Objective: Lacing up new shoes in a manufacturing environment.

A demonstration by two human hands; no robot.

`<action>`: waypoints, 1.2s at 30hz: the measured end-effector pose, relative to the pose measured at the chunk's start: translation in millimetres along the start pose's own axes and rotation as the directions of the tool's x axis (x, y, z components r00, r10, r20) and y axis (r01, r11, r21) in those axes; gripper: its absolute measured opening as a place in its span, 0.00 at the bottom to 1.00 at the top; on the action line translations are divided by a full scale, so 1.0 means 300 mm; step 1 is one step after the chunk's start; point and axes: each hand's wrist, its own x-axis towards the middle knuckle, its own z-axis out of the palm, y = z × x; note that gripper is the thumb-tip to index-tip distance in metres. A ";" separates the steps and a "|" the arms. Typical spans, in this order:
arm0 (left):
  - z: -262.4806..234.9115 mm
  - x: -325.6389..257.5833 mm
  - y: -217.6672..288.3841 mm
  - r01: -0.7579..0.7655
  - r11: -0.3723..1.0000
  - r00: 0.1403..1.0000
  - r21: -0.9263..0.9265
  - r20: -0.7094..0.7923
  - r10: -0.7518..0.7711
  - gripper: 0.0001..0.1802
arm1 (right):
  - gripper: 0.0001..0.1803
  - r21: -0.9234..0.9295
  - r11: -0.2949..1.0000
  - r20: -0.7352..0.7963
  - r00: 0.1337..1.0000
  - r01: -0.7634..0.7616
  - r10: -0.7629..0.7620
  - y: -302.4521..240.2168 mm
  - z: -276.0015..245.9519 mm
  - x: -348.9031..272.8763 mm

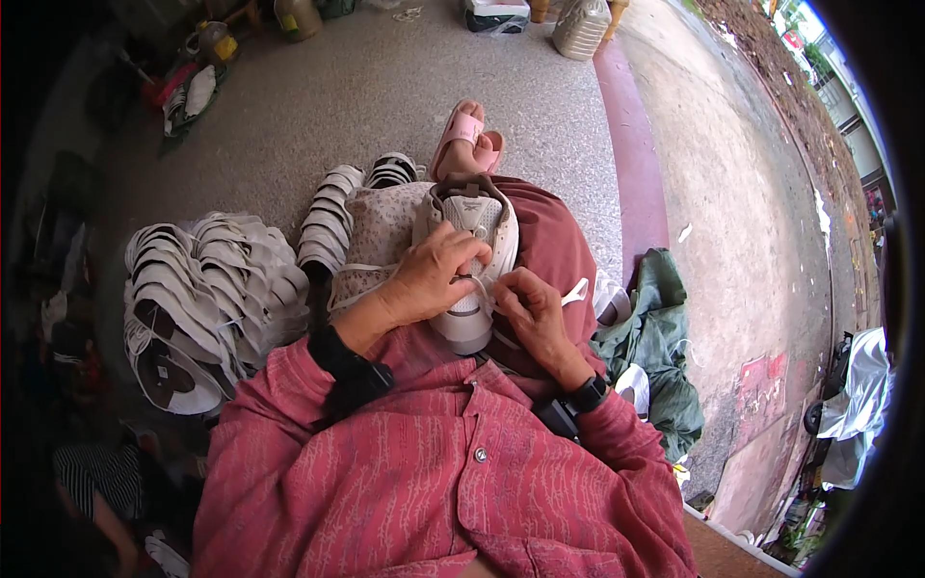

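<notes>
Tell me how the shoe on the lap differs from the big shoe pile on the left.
The shoe is single; the pile holds many pieces nested in rows. The shoe rests on the lap, the pile beside the person. The left hand and right hand work at the shoe; neither touches the pile. Both look pale outside.

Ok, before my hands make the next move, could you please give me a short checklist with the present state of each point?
1. Pale shoe on the lap, toe toward the body: ok.
2. Left hand at the front of the shoe: ok.
3. Right hand beside the shoe, fingers at the white lace: ok.
4. Left fingers gripping the lace: cannot tell, the hand hides it.
5. Lace evenly threaded: cannot tell, the hands cover part of it.
6. Stacked shoe pieces apart from both hands: ok.
</notes>
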 end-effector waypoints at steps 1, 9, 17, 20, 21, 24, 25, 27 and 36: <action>-0.005 0.002 -0.004 -0.017 1.000 1.000 0.003 0.011 0.017 0.17 | 0.04 -0.001 1.000 0.002 1.000 -0.001 0.001 -0.004 0.001 0.005; -0.022 0.025 0.009 -0.145 0.987 0.989 0.064 0.034 0.143 0.20 | 0.09 -0.238 0.971 0.113 0.994 0.028 0.000 -0.059 -0.040 0.067; -0.013 -0.022 0.005 -0.234 0.919 0.972 0.316 0.076 0.221 0.19 | 0.26 -0.703 0.532 0.384 0.882 0.471 -0.274 -0.145 -0.084 0.161; -0.014 -0.023 0.023 -0.335 0.841 0.938 0.424 0.069 0.339 0.17 | 0.25 -0.740 0.487 0.475 0.873 0.463 -0.109 -0.167 -0.088 0.180; -0.019 -0.024 0.023 -0.360 0.818 0.924 0.448 0.051 0.379 0.16 | 0.24 -0.741 0.467 0.489 0.864 0.483 -0.118 -0.171 -0.089 0.183; -0.032 -0.029 0.001 -0.357 0.870 0.930 0.340 0.041 0.366 0.12 | 0.23 -0.744 0.450 0.483 0.863 0.494 -0.150 -0.152 -0.086 0.172; -0.036 -0.024 -0.010 -0.365 0.867 0.927 0.340 0.041 0.374 0.12 | 0.21 -0.733 0.441 0.462 0.855 0.518 -0.237 -0.128 -0.083 0.165; -0.034 -0.018 -0.035 -0.334 0.888 0.941 0.315 0.058 0.333 0.11 | 0.15 -0.676 0.443 0.424 0.802 0.590 -0.421 -0.102 -0.075 0.147; -0.039 0.046 -0.020 -0.216 0.961 0.975 0.171 0.087 0.204 0.09 | 0.12 -0.686 0.430 0.390 0.795 0.587 -0.464 -0.093 -0.080 0.136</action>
